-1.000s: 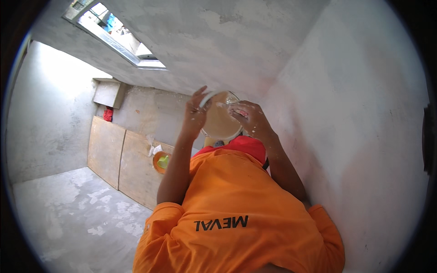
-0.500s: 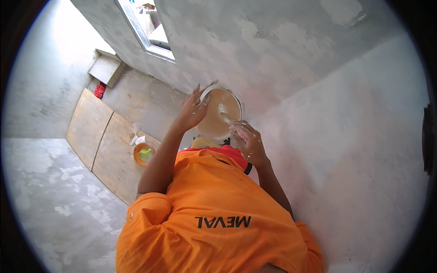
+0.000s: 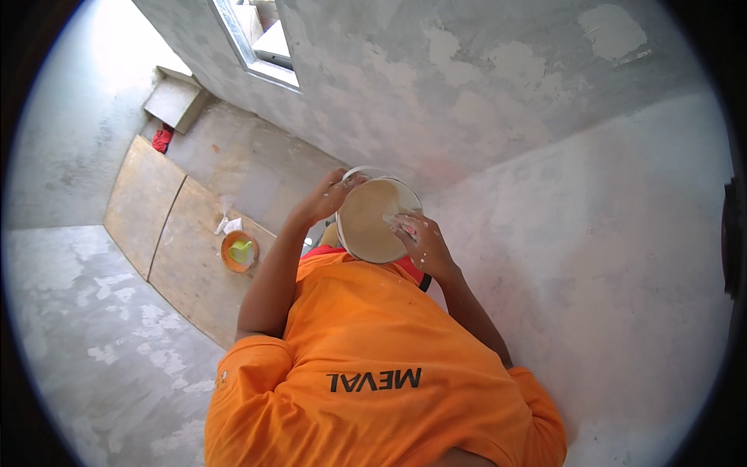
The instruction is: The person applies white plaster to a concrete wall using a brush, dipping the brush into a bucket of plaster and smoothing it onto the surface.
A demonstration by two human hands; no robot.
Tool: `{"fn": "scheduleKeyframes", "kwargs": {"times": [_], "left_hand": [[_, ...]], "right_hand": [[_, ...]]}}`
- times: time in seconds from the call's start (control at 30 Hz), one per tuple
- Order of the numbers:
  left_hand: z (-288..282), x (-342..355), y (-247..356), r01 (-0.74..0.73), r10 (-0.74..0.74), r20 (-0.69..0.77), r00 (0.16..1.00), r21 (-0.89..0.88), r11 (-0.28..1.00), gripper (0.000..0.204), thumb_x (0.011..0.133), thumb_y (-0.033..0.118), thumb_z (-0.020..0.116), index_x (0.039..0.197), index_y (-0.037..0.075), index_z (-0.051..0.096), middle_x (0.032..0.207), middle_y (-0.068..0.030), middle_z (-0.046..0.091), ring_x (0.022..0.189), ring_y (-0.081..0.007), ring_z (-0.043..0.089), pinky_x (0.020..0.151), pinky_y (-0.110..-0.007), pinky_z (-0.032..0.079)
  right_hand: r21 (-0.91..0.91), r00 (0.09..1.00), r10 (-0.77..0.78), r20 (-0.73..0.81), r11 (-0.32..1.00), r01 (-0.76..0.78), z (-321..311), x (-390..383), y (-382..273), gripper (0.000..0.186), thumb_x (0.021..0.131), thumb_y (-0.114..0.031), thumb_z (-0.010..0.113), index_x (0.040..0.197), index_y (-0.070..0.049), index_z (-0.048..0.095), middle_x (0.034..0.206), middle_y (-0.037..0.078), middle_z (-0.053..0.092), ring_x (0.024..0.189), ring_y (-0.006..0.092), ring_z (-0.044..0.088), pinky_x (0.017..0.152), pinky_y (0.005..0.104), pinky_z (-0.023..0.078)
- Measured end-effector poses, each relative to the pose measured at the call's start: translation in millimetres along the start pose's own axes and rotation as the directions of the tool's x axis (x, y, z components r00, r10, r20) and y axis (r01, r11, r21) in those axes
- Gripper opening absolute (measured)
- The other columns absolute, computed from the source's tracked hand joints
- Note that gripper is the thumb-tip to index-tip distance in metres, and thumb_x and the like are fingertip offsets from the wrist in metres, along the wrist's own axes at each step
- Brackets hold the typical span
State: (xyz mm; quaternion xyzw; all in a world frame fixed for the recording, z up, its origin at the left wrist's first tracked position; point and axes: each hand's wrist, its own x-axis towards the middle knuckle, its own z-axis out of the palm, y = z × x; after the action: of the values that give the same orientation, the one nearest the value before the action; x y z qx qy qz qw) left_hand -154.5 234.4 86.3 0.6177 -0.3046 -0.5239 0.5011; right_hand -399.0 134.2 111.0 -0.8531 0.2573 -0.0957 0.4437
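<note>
Against the wall (image 3: 498,101), bucket (image 3: 373,222) between both hands.

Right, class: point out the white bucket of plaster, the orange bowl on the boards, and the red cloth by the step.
white bucket (image 3: 379,220), head view, on the beige plaster surface inside.
orange bowl (image 3: 239,251), head view, on its middle.
red cloth (image 3: 162,139), head view, on its centre.

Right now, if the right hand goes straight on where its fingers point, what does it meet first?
For the right hand, likely the beige mix in the white bucket. Its fingertips already look to be at the surface, though depth is unclear.
</note>
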Motion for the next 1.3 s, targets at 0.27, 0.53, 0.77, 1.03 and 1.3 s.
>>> {"fn": "scheduleKeyframes", "kwargs": {"times": [0.27,0.53,0.77,1.03,1.3], "left_hand": [[21.8,18.3,6.1,0.04,-0.058,0.067,0.996,0.241,0.97,0.047,0.103,0.037,0.053,0.126,-0.003,0.062,0.121,-0.0179,0.067,0.113,-0.0267,0.062,0.098,-0.037,0.047],[34.7,21.1,22.1,-0.027,-0.048,0.227,0.973,0.316,0.948,0.047,0.103,0.041,0.054,0.126,0.003,0.068,0.122,-0.0195,0.067,0.115,-0.0273,0.061,0.099,-0.037,0.047],[32.0,32.7,12.4,0.014,-0.108,0.262,0.959,0.337,0.941,0.048,0.103,0.042,0.053,0.126,0.002,0.067,0.118,-0.0193,0.068,0.113,-0.0278,0.063,0.097,-0.038,0.048],[22.5,42.6,-28.6,-0.094,0.07,0.264,0.962,0.079,0.992,0.031,0.104,0.022,0.051,0.117,-0.003,0.064,0.11,-0.0126,0.07,0.105,-0.0192,0.064,0.093,-0.033,0.05],[21.9,33.3,39.9,-0.423,0.421,0.071,0.904,0.293,0.858,0.022,0.095,0.004,0.047,0.111,-0.004,0.059,0.092,-0.0174,0.072,0.087,-0.0292,0.07,0.08,-0.037,0.053]], "right_hand": [[-0.21,0.992,-0.083,0.096,0.972,0.101,15.3,18.4,34.5,0.025,0.086,-0.006,0.064,0.11,-0.002,0.072,0.116,0.02,0.068,0.112,0.0373,0.061,0.099,0.0435,0.049],[-0.194,0.968,0.015,0.249,0.98,0.035,32.3,4.9,79.0,0.023,0.084,-0.006,0.063,0.104,-0.004,0.073,0.113,0.019,0.069,0.108,0.0367,0.063,0.093,0.0438,0.05],[0.088,0.731,0.537,0.421,0.778,-0.622,47.4,29.4,49.1,0.026,0.086,-0.008,0.059,0.109,0.0,0.07,0.111,0.02,0.069,0.104,0.0336,0.065,0.087,0.0426,0.05],[-0.051,0.99,-0.041,0.136,0.998,0.048,60.6,14.7,64.6,0.027,0.089,-0.007,0.059,0.112,-0.002,0.071,0.11,0.018,0.07,0.104,0.0339,0.065,0.091,0.0391,0.051],[0.248,0.98,0.173,-0.099,0.958,-0.143,-54.9,-6.2,-52.8,0.027,0.09,-0.006,0.068,0.116,0.003,0.07,0.118,0.018,0.07,0.108,0.0248,0.068,0.094,0.0336,0.053]]}}
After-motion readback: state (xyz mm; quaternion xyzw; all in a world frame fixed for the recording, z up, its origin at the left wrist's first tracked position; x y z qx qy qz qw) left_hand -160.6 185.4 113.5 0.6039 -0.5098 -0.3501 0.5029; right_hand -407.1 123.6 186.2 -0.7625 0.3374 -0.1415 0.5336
